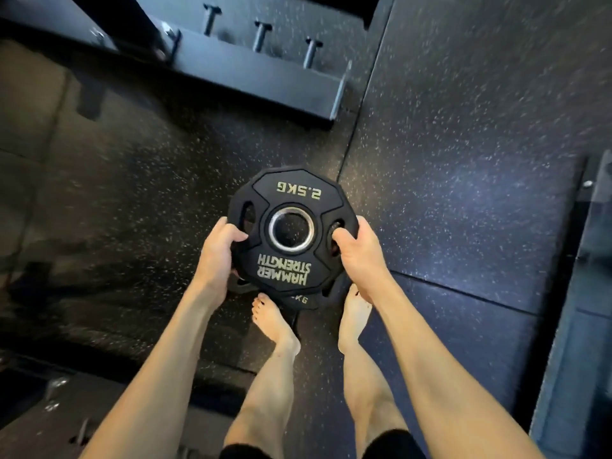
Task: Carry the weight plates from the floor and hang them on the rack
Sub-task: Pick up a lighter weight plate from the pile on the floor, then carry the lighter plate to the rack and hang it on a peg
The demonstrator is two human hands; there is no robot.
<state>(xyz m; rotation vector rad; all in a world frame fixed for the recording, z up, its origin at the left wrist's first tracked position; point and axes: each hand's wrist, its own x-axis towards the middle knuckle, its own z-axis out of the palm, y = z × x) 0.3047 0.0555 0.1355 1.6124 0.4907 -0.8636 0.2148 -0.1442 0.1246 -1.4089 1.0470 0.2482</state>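
Note:
A black 2.5 kg weight plate (291, 207) with a steel centre ring is held flat in front of me, above the floor. My left hand (217, 253) grips its left edge, thumb on top. My right hand (356, 250) grips the right side, thumb hooked in the grip slot. Under it a second black plate (299, 299) peeks out; whether it lies on the floor or is carried too, I cannot tell. The rack (231, 66) stands ahead at the upper left, with several bare metal pegs (261, 36) sticking out.
Dark speckled rubber floor tiles (463, 144) spread all around. My bare feet (275, 321) stand just below the plates. A dark frame base (592, 260) runs along the right edge, and another piece of equipment (49, 392) sits at the lower left.

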